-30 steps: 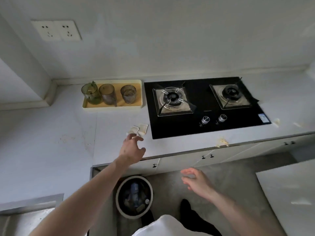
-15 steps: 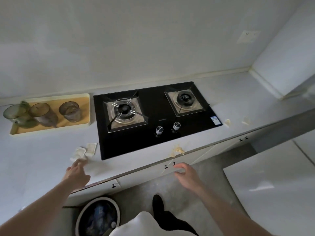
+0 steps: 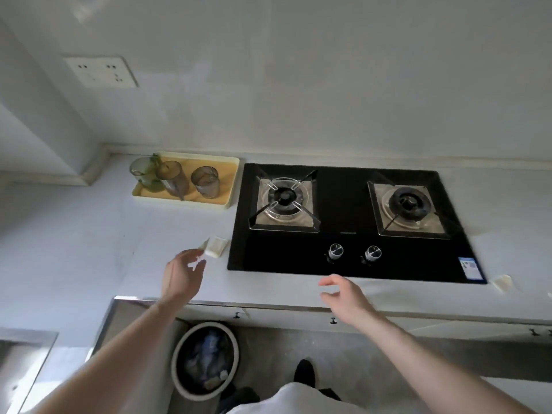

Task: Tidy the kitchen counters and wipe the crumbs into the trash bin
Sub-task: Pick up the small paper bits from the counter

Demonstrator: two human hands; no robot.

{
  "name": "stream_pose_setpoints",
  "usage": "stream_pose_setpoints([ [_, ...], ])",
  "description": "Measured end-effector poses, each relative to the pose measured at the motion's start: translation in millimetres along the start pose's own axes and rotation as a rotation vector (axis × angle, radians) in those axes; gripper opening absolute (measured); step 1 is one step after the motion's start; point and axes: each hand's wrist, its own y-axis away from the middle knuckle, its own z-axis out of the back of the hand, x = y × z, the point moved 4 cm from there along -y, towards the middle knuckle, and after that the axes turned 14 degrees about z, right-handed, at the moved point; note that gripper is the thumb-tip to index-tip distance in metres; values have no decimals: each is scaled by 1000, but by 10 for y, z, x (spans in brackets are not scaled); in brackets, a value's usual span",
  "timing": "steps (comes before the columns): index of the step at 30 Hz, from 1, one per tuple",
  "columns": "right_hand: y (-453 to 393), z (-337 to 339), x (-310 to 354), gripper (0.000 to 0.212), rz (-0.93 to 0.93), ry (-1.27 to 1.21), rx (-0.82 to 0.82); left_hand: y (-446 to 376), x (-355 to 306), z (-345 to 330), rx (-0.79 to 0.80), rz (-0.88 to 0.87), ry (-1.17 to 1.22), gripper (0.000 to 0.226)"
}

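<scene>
Small pale scraps [image 3: 215, 245] lie on the white counter [image 3: 89, 252] just left of the black gas hob [image 3: 352, 222]. My left hand [image 3: 181, 274] hovers over the counter right below them, fingers loosely spread, holding nothing. My right hand [image 3: 346, 297] hangs over the counter's front edge in front of the hob, fingers relaxed and empty. Another pale scrap [image 3: 504, 282] lies right of the hob. On the floor below the counter edge stands a round trash bin [image 3: 206, 360] with rubbish inside.
A yellow tray [image 3: 227, 186] with three glass cups stands at the back left by the wall. The hob has two burners and two knobs [image 3: 354, 252]. Cabinet fronts [image 3: 298, 316] run below the counter. A steel sink edge [image 3: 27, 339] shows at lower left.
The view swung back left and tilted up. My left hand lifted toward the scraps by the hob, and my right hand rose from the cabinet front to the counter edge.
</scene>
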Motion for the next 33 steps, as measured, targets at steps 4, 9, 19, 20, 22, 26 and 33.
stream_pose_setpoints([
  [4, -413, -362, 470, 22, 124, 49, 145, 151, 37, 218, -85, 172, 146, 16],
  [9, -870, -938, 947, 32, 252, 199, 291, 230, 225, 450, -75, 299, 298, 11],
  [19, -1775, -1813, 1787, 55, 390, 497, 258, 505, 926, 990, -103, 375, 371, 8],
  [20, -1829, -1895, 1806, 57, 402, 549, 263, 544, 1014, 1007, -91, 373, 364, 7],
  [22, -1909, -2052, 1801, 56, 424, 649, 280, 603, 1198, 1025, -69, 374, 349, 8],
  [26, -1898, -2237, 1725, 36, 449, 721, 212, 640, 1539, 1043, -50, 400, 275, 23],
  [33, -1691, -2282, 1767, 17, 452, 596, 138, 651, 2105, 967, 10, 463, 199, 17],
])
